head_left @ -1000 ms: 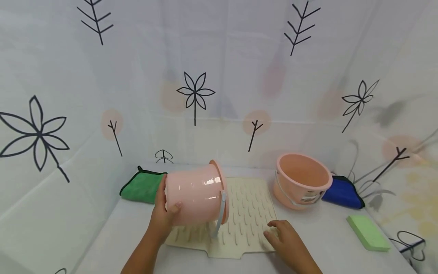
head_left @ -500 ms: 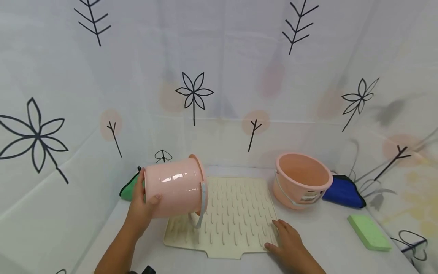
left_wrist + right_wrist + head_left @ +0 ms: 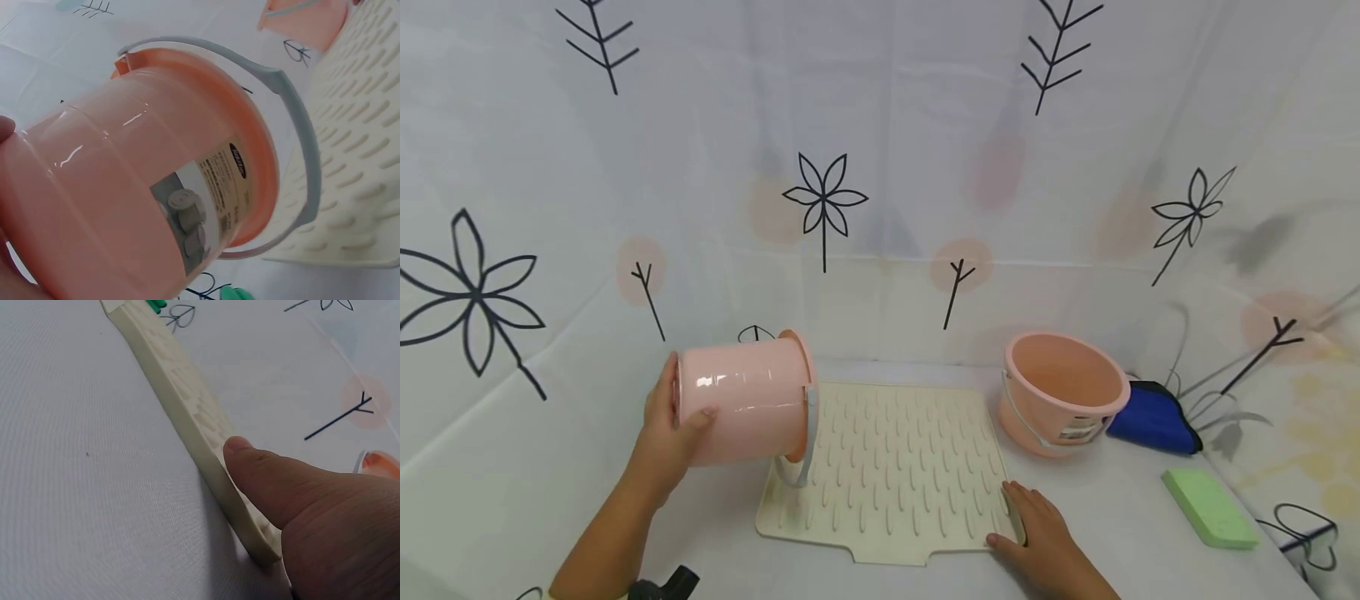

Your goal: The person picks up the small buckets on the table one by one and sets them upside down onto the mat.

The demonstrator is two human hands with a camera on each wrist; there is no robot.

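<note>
My left hand [image 3: 666,433] grips a pink bucket [image 3: 741,404] round its base, holding it on its side above the table's left part. The bucket's mouth faces right, and its grey handle [image 3: 303,137] hangs over the left edge of a cream washboard [image 3: 910,467] with raised ridges. A printed label [image 3: 206,206] shows on the bucket's side. My right hand [image 3: 1041,537] holds the washboard at its near right corner. The thumb [image 3: 250,469] lies over the edge in the right wrist view, while the other fingers there are hidden.
A second pink bucket [image 3: 1063,396] stands upright at the back right. Behind it lies a folded blue cloth [image 3: 1152,419] with dark trim. A light green block [image 3: 1210,508] sits near the table's right side. A patterned white curtain [image 3: 887,167] hangs behind the table.
My left hand has carried the bucket leftward, uncovering more of the washboard and covering the green cloth in the head view. The right hand has moved onto the washboard's near right corner.
</note>
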